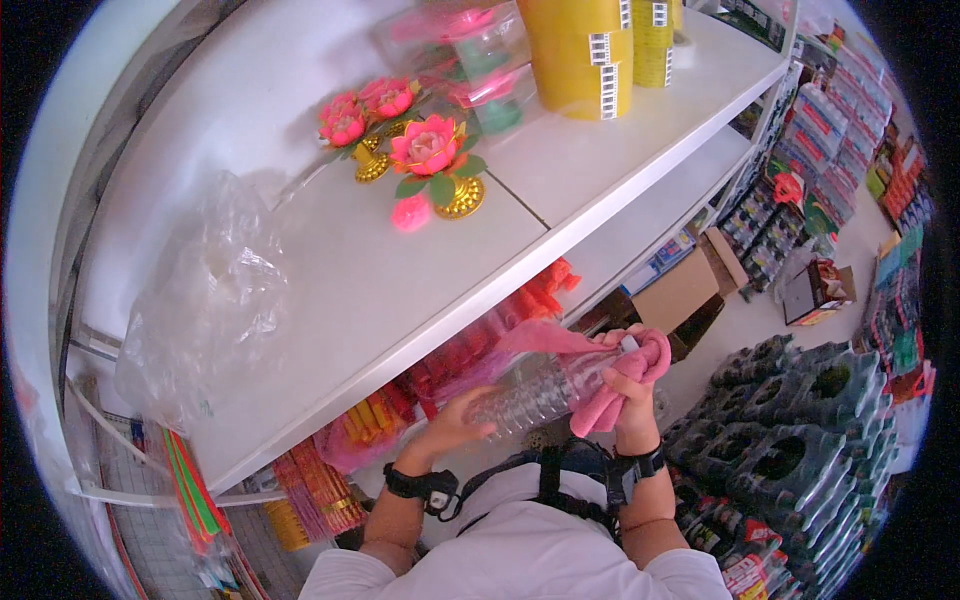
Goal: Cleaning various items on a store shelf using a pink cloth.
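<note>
A clear ribbed plastic bottle (530, 400) lies tilted between my two hands, in front of the shelf edge. My left hand (452, 428) grips its base end, slightly blurred. A pink cloth (597, 412) is bunched around the bottle's neck end, and my right hand (630, 388) clutches it there, fingers closed. One flap of the cloth hangs out to the left, over the bottle. The bottle's neck is mostly hidden by the cloth and fingers.
On the white shelf (400, 300) stand pink lotus ornaments (428, 150) with gold bases, yellow tape rolls (580, 60) and a crumpled clear plastic bag (215, 300). Red and yellow bundles (440, 365) fill the level below. Wrapped bottle packs (790, 420) are stacked at right; a cardboard box (675, 290) sits beyond.
</note>
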`<action>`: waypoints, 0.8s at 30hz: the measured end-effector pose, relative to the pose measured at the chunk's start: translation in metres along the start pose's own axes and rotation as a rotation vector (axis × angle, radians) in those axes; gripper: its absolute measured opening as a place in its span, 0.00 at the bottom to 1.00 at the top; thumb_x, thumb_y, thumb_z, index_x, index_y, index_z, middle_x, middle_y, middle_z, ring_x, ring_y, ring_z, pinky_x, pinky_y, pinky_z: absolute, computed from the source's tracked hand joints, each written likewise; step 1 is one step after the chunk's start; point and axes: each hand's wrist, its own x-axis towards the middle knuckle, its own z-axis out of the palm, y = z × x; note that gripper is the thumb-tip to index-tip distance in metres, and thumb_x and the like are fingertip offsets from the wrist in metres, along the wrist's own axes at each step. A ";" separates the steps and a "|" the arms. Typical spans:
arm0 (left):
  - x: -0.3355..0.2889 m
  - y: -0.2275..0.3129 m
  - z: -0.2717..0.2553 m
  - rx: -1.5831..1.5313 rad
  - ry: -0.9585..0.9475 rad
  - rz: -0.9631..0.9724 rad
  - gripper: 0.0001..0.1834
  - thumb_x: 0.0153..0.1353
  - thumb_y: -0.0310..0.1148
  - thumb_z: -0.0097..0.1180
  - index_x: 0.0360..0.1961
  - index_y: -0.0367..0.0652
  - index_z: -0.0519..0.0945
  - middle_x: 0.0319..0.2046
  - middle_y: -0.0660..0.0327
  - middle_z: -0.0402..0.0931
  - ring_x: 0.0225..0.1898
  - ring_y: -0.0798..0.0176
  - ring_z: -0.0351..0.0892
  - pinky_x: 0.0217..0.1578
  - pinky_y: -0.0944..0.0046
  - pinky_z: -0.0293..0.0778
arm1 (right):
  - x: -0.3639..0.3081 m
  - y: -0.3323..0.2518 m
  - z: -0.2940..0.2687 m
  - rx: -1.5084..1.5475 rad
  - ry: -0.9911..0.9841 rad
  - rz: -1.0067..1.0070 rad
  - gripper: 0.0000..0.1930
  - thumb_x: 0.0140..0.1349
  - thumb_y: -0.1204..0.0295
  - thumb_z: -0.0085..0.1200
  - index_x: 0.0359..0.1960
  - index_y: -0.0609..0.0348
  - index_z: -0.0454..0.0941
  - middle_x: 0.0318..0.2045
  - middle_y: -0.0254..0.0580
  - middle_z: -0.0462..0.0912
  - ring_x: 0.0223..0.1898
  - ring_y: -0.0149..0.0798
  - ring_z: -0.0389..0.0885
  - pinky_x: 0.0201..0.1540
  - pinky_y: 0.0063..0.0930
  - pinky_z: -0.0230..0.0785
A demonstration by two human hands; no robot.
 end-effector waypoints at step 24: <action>-0.017 0.013 0.016 0.690 0.440 0.592 0.30 0.34 0.26 0.65 0.45 0.50 0.72 0.43 0.53 0.64 0.45 0.53 0.64 0.45 0.57 0.62 | -0.005 0.008 -0.013 0.214 0.132 0.303 0.32 0.44 0.75 0.53 0.52 0.58 0.52 0.43 0.51 0.67 0.45 0.47 0.67 0.50 0.40 0.60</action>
